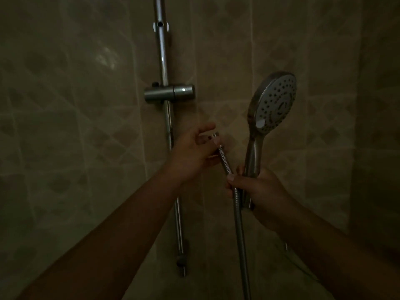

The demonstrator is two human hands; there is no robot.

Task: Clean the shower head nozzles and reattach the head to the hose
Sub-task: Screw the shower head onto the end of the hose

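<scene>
The chrome shower head [273,102] stands upright, its round nozzle face turned toward me. My right hand [257,191] is closed around its handle and also pinches the ribbed metal hose [239,224] beside it. The hose is detached from the head. Its free end with the nut [216,136] points up and to the left. My left hand [194,151] is at that end, fingers loosely curled around the nut and the hose just below it. The hose runs down out of the bottom of the view.
A vertical chrome slide rail [166,126] is fixed to the beige tiled wall [75,105]. An empty holder bracket [170,93] sits on the rail above my left hand. The room is dim.
</scene>
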